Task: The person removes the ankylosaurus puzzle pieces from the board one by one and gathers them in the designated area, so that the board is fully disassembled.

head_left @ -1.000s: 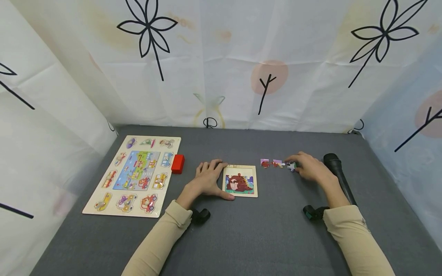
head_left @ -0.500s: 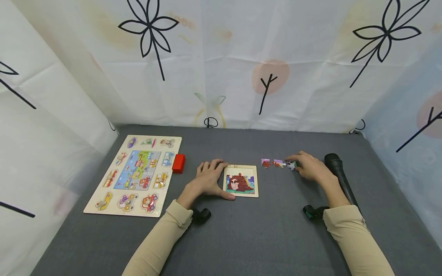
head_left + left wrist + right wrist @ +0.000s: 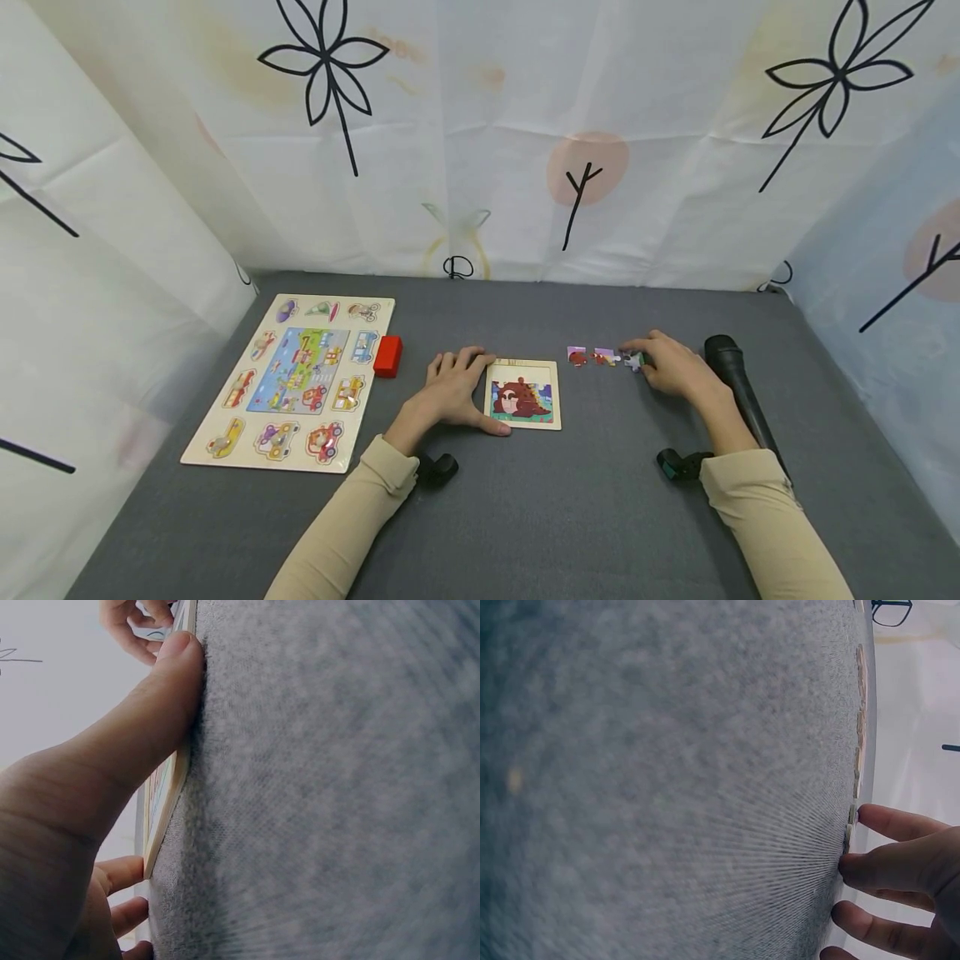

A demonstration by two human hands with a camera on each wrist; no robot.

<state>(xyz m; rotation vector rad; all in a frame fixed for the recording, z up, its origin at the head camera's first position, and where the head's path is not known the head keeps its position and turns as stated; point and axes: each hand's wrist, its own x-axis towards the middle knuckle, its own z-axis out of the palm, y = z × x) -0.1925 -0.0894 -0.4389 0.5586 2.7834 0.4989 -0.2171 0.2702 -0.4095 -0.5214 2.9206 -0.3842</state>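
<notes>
A small wooden puzzle tray [image 3: 557, 396] with a red-brown animal picture lies flat on the grey table. My left hand [image 3: 448, 393] grips it at the left side, thumb along the near edge and a fingertip at the far left corner. Off to the right, my right hand [image 3: 672, 364] pinches a puzzle piece [image 3: 633, 363] flat on the table between thumb and index finger; the fingers partly cover it. Two more pieces, a left one [image 3: 577, 356] and a middle one [image 3: 604, 357], lie in a row beside it. The right wrist view shows the thumb [image 3: 862, 868] against the piece's end.
A larger wooden picture board [image 3: 300, 450] with vehicle shapes lies at the left. A red block [image 3: 387, 357] sits by its right edge. Near my right forearm rests a black microphone [image 3: 731, 367]. A patterned white curtain [image 3: 495, 167] stands behind the table.
My right fingers have shifted slightly at the puzzle piece. The left hand and the tray stay in place.
</notes>
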